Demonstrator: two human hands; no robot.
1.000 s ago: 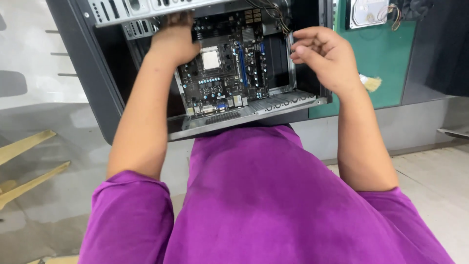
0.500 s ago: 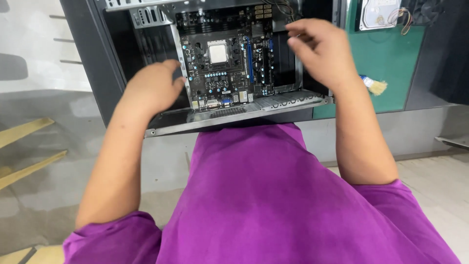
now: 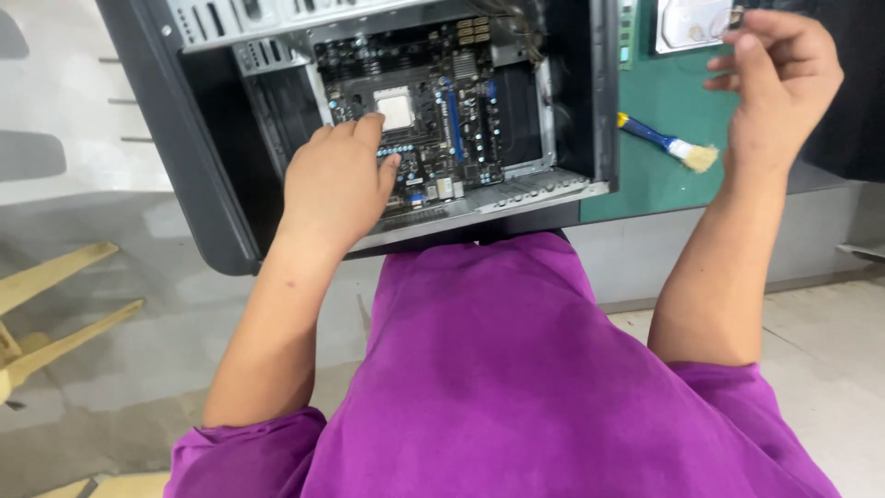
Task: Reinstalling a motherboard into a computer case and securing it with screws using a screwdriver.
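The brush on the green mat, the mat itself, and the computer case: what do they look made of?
Brush: blue handle, likely glossy plastic; pale bristles, natural or synthetic unclear. Green mat: flat, matte, probably rubber or vinyl. Computer case: dark outer shell looks like painted sheet metal; the inner frame is bare grey metal with punched slots. The left hand rests on the motherboard inside.

No packages, signs or screens, no label clearly seen

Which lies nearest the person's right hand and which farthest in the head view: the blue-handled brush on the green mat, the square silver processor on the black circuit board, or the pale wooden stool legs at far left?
From the right hand:
1. Blue-handled brush, just below-left on the green mat.
2. Square silver processor, mid-board inside the dark computer case, by the left hand.
3. Pale wooden stool legs, far left on the floor.
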